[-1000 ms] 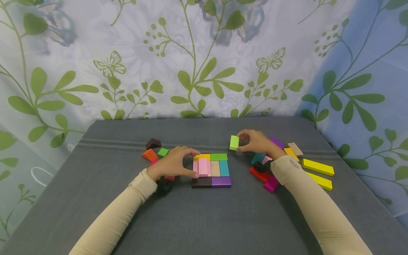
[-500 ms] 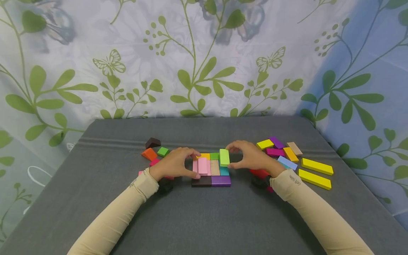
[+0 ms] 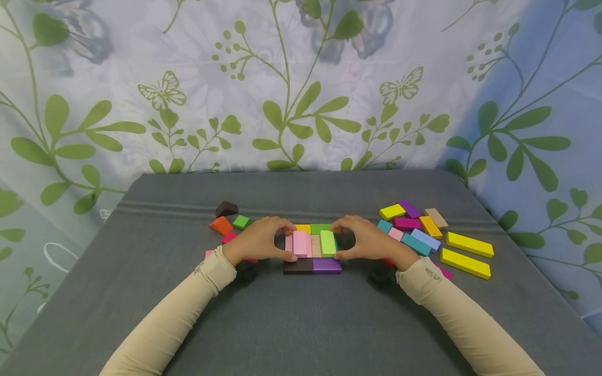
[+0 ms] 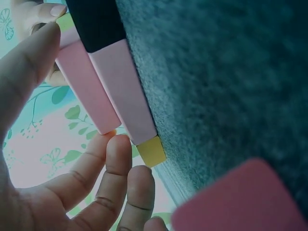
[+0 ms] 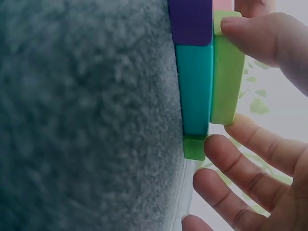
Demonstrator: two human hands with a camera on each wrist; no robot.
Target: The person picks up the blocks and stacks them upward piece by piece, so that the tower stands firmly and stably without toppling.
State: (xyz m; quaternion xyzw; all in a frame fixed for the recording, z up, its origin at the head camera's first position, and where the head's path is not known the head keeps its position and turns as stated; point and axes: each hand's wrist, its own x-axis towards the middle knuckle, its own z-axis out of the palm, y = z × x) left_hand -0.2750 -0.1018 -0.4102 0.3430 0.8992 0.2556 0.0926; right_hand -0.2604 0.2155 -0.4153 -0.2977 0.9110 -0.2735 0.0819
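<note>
My left hand [image 3: 257,240] pinches the ends of a pink block [image 3: 299,244] between thumb and index finger. That block lies on a flat layer of blocks, above another pink block [image 4: 122,91]. Opposite, my right hand [image 3: 364,239] pinches a lime green block [image 3: 327,243] by its ends, resting over a teal block [image 5: 195,89]. Between the two upper blocks a plain wood block [image 3: 315,245] shows. The layer also has dark brown [image 3: 298,267] and purple [image 3: 326,266] blocks at the front, with yellow [image 3: 303,228] and green [image 3: 320,228] ones at the back.
Loose blocks lie left of the layer, among them an orange block [image 3: 221,225] and a dark brown triangular block [image 3: 227,209]. Several more are scattered at the right, with two long yellow blocks [image 3: 465,263] farthest out. A patterned curtain [image 3: 301,104] hangs behind the grey table [image 3: 301,324].
My right hand has brought the lime green block leftward and down onto the right side of the layer. The left hand has stayed at the pink block.
</note>
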